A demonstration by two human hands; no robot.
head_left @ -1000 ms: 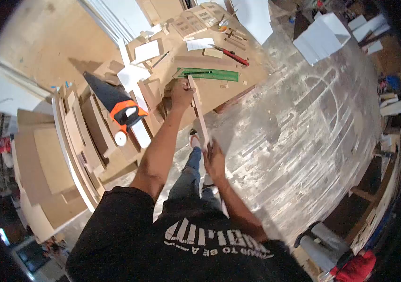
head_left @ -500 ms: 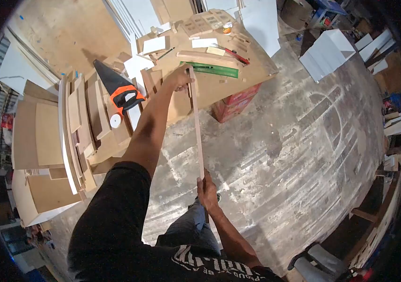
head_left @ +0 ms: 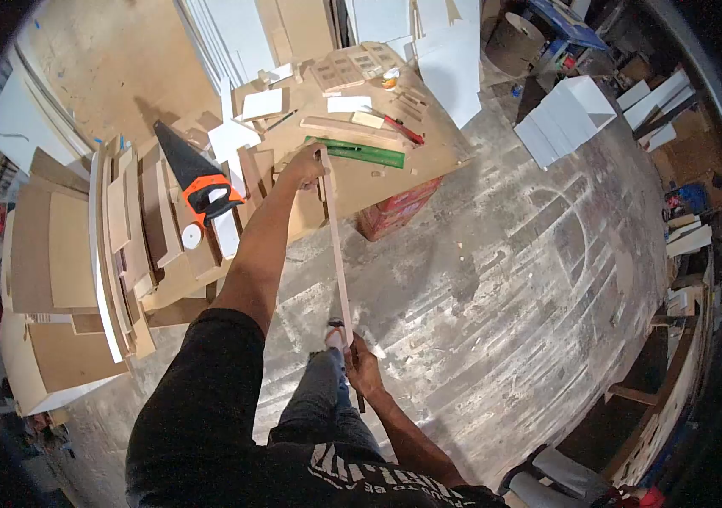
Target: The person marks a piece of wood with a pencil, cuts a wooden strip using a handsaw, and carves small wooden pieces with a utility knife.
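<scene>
My left hand [head_left: 304,167] is closed around the far end of a long, thin wooden strip [head_left: 338,258], near the table's front edge. Lower down, my right hand [head_left: 363,368] grips the near end of the same strip, above my leg. A short dark piece pokes out below the right hand; I cannot make out what it is. Just beyond my left hand lies a green ruler-like strip [head_left: 369,153] on the work table [head_left: 428,168]. A handsaw [head_left: 201,182] with an orange and black handle rests to the left, on wooden boards.
A red tool [head_left: 403,129], a pen [head_left: 282,119] and white pieces lie on the table. A white roll [head_left: 193,236] sits by the saw. Boards [head_left: 128,216] are stacked left. Under the table's edge stands a red box [head_left: 396,209]. A white box [head_left: 566,123] stands on the floor.
The surroundings have shifted left and mostly down in view as my head moved. Both hands keep hold of the wooden strip. A shoe now shows beside the strip's near end.
</scene>
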